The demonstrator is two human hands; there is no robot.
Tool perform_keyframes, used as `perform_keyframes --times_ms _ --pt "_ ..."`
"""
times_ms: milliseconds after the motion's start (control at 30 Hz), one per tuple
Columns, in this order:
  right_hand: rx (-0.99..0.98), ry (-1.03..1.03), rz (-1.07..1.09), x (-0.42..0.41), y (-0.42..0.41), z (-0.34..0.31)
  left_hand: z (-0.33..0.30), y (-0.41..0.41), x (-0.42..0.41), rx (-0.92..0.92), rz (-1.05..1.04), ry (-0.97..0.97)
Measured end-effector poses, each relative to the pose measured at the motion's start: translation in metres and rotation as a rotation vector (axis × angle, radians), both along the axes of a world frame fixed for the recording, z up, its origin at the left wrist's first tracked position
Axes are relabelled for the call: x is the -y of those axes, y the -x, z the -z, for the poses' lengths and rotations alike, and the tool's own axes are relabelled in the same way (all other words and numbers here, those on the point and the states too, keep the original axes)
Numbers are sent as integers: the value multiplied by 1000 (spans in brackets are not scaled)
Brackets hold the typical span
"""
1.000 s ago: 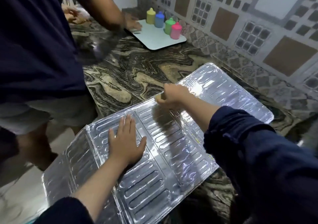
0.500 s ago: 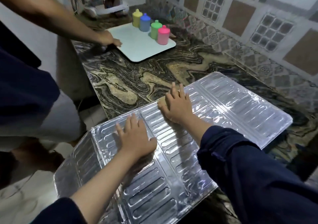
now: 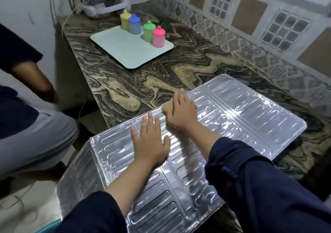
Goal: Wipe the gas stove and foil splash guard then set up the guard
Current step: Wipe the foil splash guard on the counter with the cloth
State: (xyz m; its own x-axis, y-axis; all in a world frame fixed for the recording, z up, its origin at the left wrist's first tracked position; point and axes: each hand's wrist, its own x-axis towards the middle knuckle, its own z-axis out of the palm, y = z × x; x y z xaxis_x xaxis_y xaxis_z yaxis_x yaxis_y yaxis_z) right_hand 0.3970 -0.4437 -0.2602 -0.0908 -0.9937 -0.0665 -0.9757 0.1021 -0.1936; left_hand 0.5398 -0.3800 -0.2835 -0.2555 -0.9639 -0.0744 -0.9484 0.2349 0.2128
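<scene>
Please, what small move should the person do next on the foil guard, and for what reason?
Probably slide the right hand with its brownish pad toward the far panel of the foil splash guard. The pad sits at the middle panel's edge, while the left hand presses flat and steadies the sheet.
</scene>
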Motion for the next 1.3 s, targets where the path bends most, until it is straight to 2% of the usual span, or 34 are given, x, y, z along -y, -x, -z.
perform_keyframes --times_ms 333,533,1300 --pt "-32 -68 -3 -6 4 -13 -3 2 -1 13 -30 -12" --pt "-81 -79 21 -34 8 -18 -4 3 -1 15 -39 -28" --pt "-199 -352 154 -136 16 -50 -7 -2 0 38 -5 -29"
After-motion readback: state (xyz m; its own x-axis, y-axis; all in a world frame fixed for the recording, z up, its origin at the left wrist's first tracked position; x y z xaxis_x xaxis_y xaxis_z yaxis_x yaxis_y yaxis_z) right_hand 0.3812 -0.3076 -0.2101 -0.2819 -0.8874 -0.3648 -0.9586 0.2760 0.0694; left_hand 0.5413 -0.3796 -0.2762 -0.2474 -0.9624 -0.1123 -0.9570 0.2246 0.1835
